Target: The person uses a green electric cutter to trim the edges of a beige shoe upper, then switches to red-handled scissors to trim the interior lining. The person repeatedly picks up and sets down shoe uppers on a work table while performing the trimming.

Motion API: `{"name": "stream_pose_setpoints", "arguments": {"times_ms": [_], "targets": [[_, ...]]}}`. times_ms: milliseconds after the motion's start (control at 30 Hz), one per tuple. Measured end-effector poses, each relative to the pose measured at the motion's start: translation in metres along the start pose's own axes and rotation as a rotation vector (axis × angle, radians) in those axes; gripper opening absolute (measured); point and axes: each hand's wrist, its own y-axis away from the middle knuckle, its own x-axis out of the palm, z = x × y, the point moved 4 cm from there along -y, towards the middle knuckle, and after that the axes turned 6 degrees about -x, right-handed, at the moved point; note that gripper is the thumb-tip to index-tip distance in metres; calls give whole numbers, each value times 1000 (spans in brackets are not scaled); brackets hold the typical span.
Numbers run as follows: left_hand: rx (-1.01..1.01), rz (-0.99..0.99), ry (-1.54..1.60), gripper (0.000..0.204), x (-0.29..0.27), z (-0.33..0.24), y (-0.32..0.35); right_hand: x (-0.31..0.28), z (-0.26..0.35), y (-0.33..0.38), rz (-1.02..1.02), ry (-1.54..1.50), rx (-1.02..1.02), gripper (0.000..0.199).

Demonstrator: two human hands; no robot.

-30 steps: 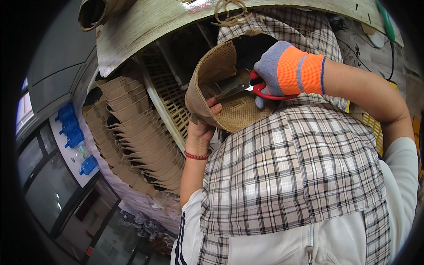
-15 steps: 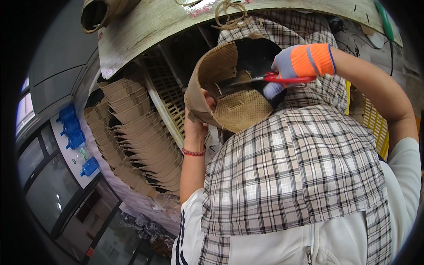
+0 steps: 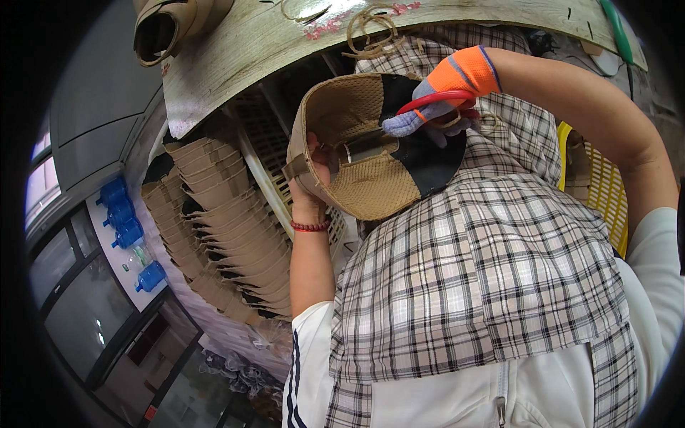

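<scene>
A round tan-and-black fabric band (image 3: 367,189) with a mesh lining stands curled in a loop above my lap. My bare left hand (image 3: 317,160) grips its left wall, fingers reaching inside the loop. Over the black right part of the band is my right hand (image 3: 421,114), in a grey-and-orange knit glove. It is closed around red-handled scissors (image 3: 449,95); their blades cannot be made out. A strip with a metal-looking edge (image 3: 372,148) lies inside the band.
Left of my arm rises a long stack of similar tan bands (image 3: 228,221), beside a pale plastic basket (image 3: 260,143). A worn tabletop (image 3: 242,64) curves across the far side, with a rolled tan piece (image 3: 160,32) and loose cord (image 3: 371,32). A yellow basket (image 3: 603,185) stands at right.
My right hand has moved left and up, and the scissors have turned so their blades no longer show inside the band. The band has shifted slightly left.
</scene>
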Motion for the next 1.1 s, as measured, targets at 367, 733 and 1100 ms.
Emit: {"name": "stream_pose_setpoints", "arguments": {"times_ms": [367,733,1100], "targets": [[-14,-9,-58,29,-7,3,-1,5,3,-5,42,-76,62,100],[31,-71,-108,26,8,2,7,2,29,6,-27,-104,3,94],[26,-115,-154,25,8,3,4,12,15,2,-205,-9,139,49]]}}
